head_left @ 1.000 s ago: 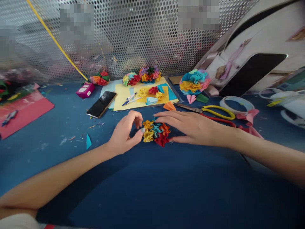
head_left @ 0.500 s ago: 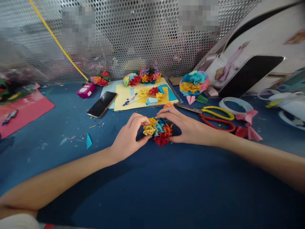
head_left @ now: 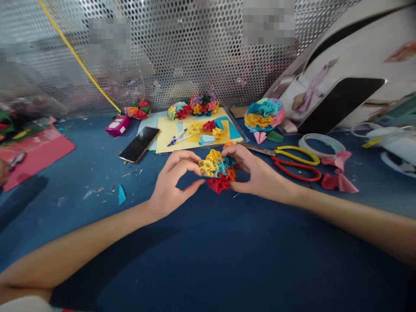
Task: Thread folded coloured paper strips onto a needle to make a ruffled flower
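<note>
Between my two hands is a ruffled paper flower ball (head_left: 218,171) in yellow, light blue, orange and red, held just above the blue table. My left hand (head_left: 172,184) has its fingertips and thumb against the ball's left side, by the yellow ruffles. On the other side, my right hand (head_left: 251,169) curves its fingers behind the blue ruffles, with the thumb by the orange and red ones. An orange paper piece (head_left: 229,144) shows beyond the right fingers. Scissors (head_left: 292,160) with yellow and red handles lie beside my right wrist.
Behind are yellow sheets (head_left: 165,134) with pens and small folded papers, a phone (head_left: 139,144), a purple box (head_left: 117,125) and another ruffled ball (head_left: 264,115). Right are a tape roll (head_left: 305,143) and a bag (head_left: 351,47). Another person's hand (head_left: 3,171) shows at left.
The paper ball has tilted and risen slightly, showing its yellow ruffles more. My left fingers have shifted on it. Another person's hand has appeared at the left edge.
</note>
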Demonstrator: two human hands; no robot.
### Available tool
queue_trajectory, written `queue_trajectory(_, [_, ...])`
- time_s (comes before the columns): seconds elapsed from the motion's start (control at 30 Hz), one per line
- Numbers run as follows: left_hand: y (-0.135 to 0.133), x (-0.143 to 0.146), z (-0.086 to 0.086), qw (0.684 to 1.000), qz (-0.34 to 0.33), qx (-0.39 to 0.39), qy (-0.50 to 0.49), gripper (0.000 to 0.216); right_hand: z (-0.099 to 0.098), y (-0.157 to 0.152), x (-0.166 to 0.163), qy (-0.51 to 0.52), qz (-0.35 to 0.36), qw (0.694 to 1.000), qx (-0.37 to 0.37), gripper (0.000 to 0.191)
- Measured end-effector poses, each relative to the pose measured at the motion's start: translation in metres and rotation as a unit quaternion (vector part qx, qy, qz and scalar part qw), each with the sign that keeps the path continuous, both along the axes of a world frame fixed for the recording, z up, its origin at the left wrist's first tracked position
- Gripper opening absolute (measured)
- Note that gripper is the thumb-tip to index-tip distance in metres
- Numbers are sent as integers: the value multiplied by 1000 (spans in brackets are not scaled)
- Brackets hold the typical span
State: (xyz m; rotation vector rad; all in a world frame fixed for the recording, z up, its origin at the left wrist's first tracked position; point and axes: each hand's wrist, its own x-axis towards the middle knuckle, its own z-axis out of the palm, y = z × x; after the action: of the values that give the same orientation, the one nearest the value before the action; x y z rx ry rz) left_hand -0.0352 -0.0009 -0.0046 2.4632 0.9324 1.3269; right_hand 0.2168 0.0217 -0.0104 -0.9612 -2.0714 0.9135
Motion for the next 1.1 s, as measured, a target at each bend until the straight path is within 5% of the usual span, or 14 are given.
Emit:
queue_trajectory(0.4, [-3, 9, 3, 996, -8, -64, -68, 27, -9, -7, -12, 81, 1, 987, -136, 46])
queue_trajectory(0.8, [8, 11, 3, 991, 24, -100, -89, 9, -22, -17, -12, 37, -50, 995, -81, 72])
queue_trajectory(1.1, [18, 5, -3, 986, 29, -119, -110, 14, -22, -23, -15, 52, -28, 995, -82, 65])
